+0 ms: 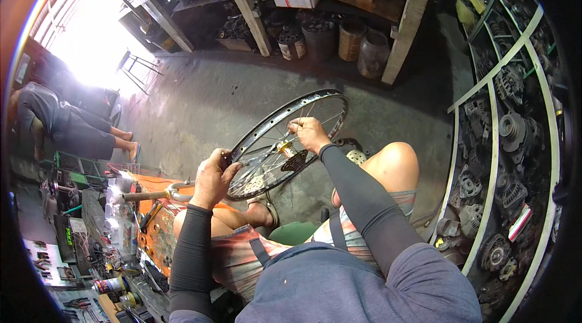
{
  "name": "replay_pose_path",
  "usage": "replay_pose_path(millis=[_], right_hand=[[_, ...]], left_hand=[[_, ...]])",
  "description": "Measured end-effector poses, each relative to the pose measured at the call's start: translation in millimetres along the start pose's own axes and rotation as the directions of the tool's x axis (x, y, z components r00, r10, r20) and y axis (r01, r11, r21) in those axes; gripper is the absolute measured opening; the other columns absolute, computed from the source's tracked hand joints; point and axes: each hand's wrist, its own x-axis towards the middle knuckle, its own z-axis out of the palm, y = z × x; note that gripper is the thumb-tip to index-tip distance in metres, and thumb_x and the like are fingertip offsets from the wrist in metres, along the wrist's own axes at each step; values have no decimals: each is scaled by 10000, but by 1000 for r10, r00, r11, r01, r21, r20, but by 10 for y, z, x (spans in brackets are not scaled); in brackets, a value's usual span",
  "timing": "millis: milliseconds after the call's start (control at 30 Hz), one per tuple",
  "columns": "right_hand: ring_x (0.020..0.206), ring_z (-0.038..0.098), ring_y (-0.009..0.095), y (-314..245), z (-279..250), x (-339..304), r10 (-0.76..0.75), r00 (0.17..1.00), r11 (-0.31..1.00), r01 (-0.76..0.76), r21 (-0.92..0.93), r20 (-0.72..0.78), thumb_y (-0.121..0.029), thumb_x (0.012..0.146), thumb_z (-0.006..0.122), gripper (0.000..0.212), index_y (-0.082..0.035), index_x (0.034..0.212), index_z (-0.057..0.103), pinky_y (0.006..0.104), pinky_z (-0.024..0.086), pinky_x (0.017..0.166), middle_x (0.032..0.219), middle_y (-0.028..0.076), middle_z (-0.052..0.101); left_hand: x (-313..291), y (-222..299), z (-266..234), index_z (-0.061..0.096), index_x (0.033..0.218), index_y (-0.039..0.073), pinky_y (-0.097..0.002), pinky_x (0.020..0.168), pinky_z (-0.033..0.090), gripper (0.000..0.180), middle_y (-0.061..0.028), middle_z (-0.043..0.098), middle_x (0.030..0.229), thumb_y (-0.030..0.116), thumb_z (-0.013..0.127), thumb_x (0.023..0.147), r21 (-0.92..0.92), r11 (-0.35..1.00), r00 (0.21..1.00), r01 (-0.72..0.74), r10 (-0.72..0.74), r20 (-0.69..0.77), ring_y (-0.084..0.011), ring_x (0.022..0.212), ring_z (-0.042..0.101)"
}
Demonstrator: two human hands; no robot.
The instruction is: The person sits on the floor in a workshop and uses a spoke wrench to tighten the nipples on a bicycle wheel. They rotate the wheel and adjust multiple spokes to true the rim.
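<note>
A bicycle wheel with a dark, worn rim [257, 127] stands tilted in front of my knees. At its middle are a gold hub [284, 148] and a dark sprocket cassette [294, 160]. Thin spokes run only partly around it, as far as I can make out. My left hand [212, 177] is closed on the near left side of the rim, thumb toward the inside. Above the hub, my right hand [310, 133] pinches a thin spoke between thumb and fingertips. Its other fingers are curled.
An orange work surface [159, 235] with a metal tube [148, 196] stands at my left. Shelves of used alternators [509, 132] line the right. A wooden bench [409, 26] with buckets [351, 38] below is ahead. Another person [66, 120] is at far left, near a stool [134, 68].
</note>
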Motion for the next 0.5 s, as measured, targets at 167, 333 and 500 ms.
replay_pose_path(millis=[167,333,500], right_hand=[[1015,811,200,-35,-24,-93,-72,997,997,73,-20,27,-233,1135,714,324,-12,1348,820,373,618,958,1115,115,883],[1197,783,240,-173,-132,-78,91,981,993,-78,-83,171,-216,1152,678,473,-19,1582,676,394,563,1105,1244,146,863],[1397,717,269,-373,-119,-200,43,973,995,-23,-92,225,-212,1182,631,611,50,1712,474,397,493,1223,1417,193,812]], left_hand=[[-38,-8,27,719,1189,4,-358,713,557,256,-126,743,812,117,873,1018,13,999,999,-33,33,1,-207,702,685],[-42,20,26,716,1187,8,-363,712,559,262,-124,742,815,115,879,1012,17,999,1000,-30,30,5,-212,700,682],[-105,-81,38,712,1207,14,-365,702,551,275,-115,730,809,103,879,1008,3,1000,1000,-19,19,-10,-209,690,662]])
